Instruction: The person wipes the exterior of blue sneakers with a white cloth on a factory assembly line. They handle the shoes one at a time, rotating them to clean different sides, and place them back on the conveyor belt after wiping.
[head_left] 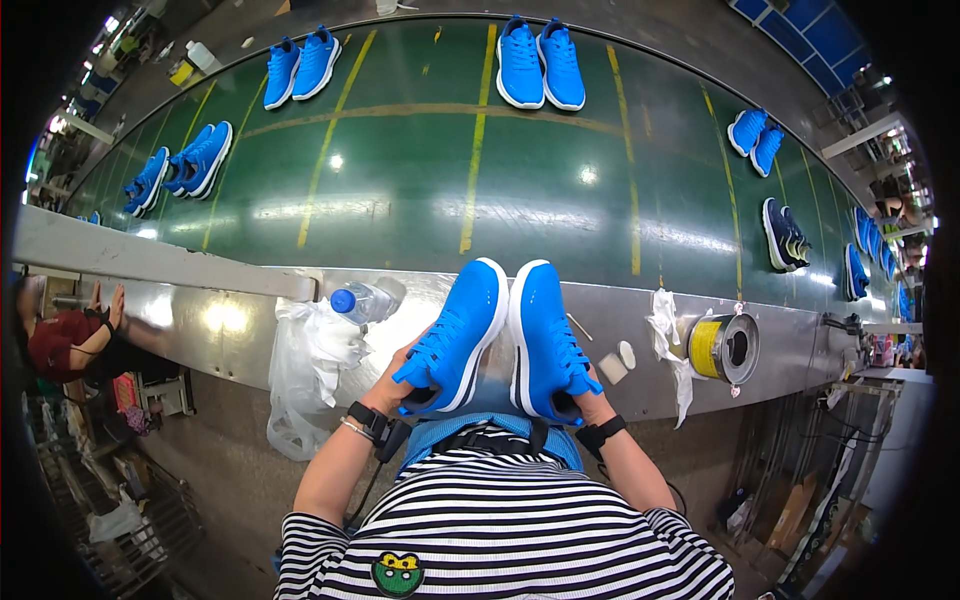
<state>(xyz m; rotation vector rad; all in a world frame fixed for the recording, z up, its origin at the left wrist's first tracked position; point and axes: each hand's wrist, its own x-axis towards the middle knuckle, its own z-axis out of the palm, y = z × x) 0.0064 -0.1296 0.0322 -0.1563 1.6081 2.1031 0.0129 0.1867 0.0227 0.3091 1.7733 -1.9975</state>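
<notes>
My left hand (398,378) grips the heel end of a bright blue sneaker (458,330) with a white sole. My right hand (583,398) grips the heel of a matching blue sneaker (545,335). Both shoes are held side by side, toes pointing away from me, over the steel edge (230,325) of a wide green conveyor belt (420,190). I wear a black band on each wrist.
Several pairs of blue sneakers (540,65) lie spread over the belt, plus a dark pair (785,235) at the right. A plastic water bottle (362,300), a clear bag (300,380), a white cloth (665,320) and a yellow tape roll (722,348) sit on the steel edge. Another person (70,335) works at left.
</notes>
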